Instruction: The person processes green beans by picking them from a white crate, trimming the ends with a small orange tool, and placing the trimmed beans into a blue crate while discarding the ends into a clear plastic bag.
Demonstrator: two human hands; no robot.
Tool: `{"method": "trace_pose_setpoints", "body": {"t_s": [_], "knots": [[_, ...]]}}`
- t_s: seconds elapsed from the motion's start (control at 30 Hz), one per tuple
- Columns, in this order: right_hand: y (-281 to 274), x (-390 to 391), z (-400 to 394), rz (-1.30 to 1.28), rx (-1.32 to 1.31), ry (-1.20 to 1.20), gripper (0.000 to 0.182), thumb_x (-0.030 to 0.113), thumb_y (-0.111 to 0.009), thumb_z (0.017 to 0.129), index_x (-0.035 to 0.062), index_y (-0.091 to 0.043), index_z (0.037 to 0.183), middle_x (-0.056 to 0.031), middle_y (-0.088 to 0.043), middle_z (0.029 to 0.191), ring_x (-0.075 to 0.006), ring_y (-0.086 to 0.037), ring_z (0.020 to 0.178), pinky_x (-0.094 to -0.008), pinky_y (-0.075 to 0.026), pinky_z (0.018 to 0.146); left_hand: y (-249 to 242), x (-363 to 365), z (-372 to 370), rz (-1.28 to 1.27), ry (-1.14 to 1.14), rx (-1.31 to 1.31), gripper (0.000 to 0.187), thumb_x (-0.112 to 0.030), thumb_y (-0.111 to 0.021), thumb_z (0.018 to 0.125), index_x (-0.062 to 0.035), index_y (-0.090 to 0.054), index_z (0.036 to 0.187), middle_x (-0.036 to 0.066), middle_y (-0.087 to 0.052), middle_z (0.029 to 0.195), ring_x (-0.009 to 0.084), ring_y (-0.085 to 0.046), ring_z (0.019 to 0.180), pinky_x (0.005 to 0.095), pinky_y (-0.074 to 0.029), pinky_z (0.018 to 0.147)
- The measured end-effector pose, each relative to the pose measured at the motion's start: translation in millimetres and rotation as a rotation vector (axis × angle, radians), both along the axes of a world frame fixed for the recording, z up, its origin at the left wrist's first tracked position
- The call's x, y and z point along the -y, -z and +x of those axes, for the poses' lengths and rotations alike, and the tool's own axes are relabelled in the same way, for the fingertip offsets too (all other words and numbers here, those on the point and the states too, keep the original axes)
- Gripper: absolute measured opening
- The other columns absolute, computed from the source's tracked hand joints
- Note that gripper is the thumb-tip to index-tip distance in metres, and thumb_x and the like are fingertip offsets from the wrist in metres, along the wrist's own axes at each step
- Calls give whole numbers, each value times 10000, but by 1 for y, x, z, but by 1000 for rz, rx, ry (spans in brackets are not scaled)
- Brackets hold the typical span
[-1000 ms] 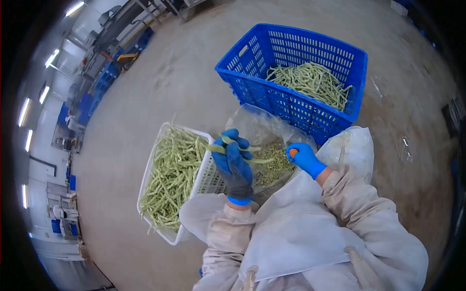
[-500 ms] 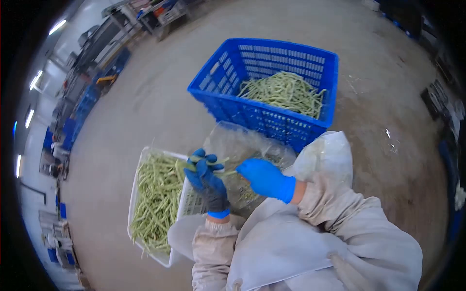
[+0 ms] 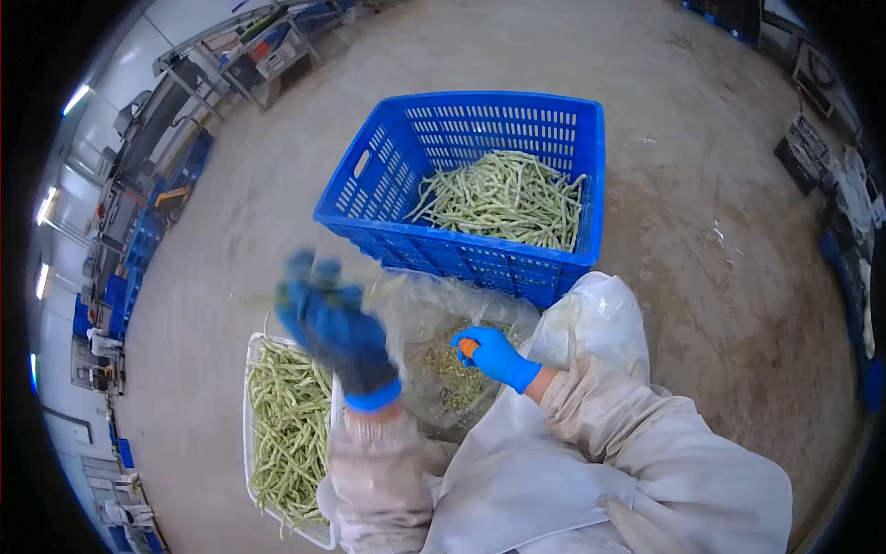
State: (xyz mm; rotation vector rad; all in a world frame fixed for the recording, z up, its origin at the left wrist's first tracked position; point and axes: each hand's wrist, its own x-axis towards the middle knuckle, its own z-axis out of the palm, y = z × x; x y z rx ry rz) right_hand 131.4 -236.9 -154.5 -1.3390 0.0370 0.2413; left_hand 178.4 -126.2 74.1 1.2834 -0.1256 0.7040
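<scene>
My left hand point(image 3: 334, 323), in a dark blue coated glove, is raised above the white basket point(image 3: 334, 462) and smeared by motion. Blurred green beans point(image 3: 377, 294) stick out on either side of its curled fingers. Over the clear plastic sheet point(image 3: 406, 319), my right hand point(image 3: 498, 357) wears a bright blue glove and is closed around a small orange thing point(image 3: 470, 348), mostly hidden by the fingers. Small green scraps point(image 3: 443, 369) lie on the sheet below. Many long pale green beans point(image 3: 286, 425) fill the white basket at the left.
In front stands a large blue crate point(image 3: 461, 235) partly filled with long green beans point(image 3: 508, 198). My white apron point(image 3: 526, 462) covers my lap close to the sheet. Metal tables point(image 3: 268, 60) and blue crates line the far left; a dark crate point(image 3: 805, 152) sits at the right.
My left hand has moved up and left, away from my right hand, carrying the beans. My right hand has dropped slightly, and the orange thing now shows in it. The view has shifted.
</scene>
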Motion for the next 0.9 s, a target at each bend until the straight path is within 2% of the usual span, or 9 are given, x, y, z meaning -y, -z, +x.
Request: {"method": "trace_pose_setpoints", "body": {"t_s": [0.03, 0.1, 0.17, 0.2, 0.33, 0.4, 0.63, 0.77, 0.9], "knots": [[3, -2, -1, 36, -50, -58, 208, 96, -497, 851, -18, -617, 977, -113, -634, 794, -161, -598, 679, -305, -499, 597, -7, 16, 24, -31, 198, 108, 315, -213, -526, 861, 5, -543, 1088, 97, -572, 978, 213, -554, 886, 273, -451, 772], [6, -3, -1, -4, -75, -69, 204, 86, -501, 840, -11, -621, 973, -122, -638, 794, -190, -605, 688, -322, -499, 616, 21, 12, 109, 917, 60, 324, 366, -167, -567, 792, 5, -549, 1115, 120, -583, 1014, 240, -559, 935, 296, -445, 807], [7, -3, 2, -46, -83, -77, 202, 76, -505, 829, -3, -626, 970, -130, -642, 795, -219, -612, 698, -338, -498, 634, 16, 38, 114, 1407, -132, 543, 362, -90, -568, 751, -2, -566, 1102, 120, -592, 1007, 242, -564, 923, 319, -450, 810], [9, -1, 2, -203, 8, -54, 217, 64, -509, 808, 9, -624, 983, -145, -641, 825, -266, -610, 734, -360, -493, 677, 30, 41, 114, 1411, -141, 535, 362, -90, -568, 751, -2, -566, 1102, 120, -592, 1007, 242, -564, 923, 319, -450, 810], [36, 3, -5, -548, 369, -67, 396, 42, -545, 754, 74, -567, 1149, -187, -580, 1084, -358, -544, 983, -403, -434, 858, 113, -17, 82, 67, 541, -348, 442, -74, -538, 868, -38, -403, 1288, 57, -559, 1101, 140, -528, 1011, 264, -453, 843], [39, 12, 1, -693, 627, -190, 534, 56, -562, 730, 117, -492, 1256, -226, -484, 1229, -369, -452, 1139, -429, -374, 948, 110, -69, 30, 901, 233, -168, 372, -46, -526, 864, -13, -475, 1231, 79, -547, 1158, 190, -521, 1053, 312, -434, 899], [56, 17, -1, -710, 330, -530, 448, 78, -629, 752, 38, -541, 1189, -226, -516, 1200, -326, -490, 1134, -393, -390, 947, 95, -290, -150, 242, -210, -583, 354, -158, -557, 879, -9, -523, 1198, 64, -569, 1137, 126, -544, 995, 275, -453, 847], [75, 14, -9, -695, 88, -555, 312, 72, -622, 770, -1, -593, 1072, -148, -618, 1017, -226, -584, 946, -330, -450, 841, 142, -416, -247, 351, -747, -586, 385, -186, -582, 871, -11, -515, 1208, 58, -569, 1136, 125, -560, 961, 257, -462, 829], [71, 13, -5, -785, 126, -542, 198, 27, -581, 779, -17, -628, 967, -120, -641, 920, -195, -593, 870, -304, -461, 787, 195, -455, -268, 263, -668, -739, 509, -194, -661, 814, 19, -469, 1234, 152, -540, 1200, 230, -512, 1107, 333, -407, 945]]}}
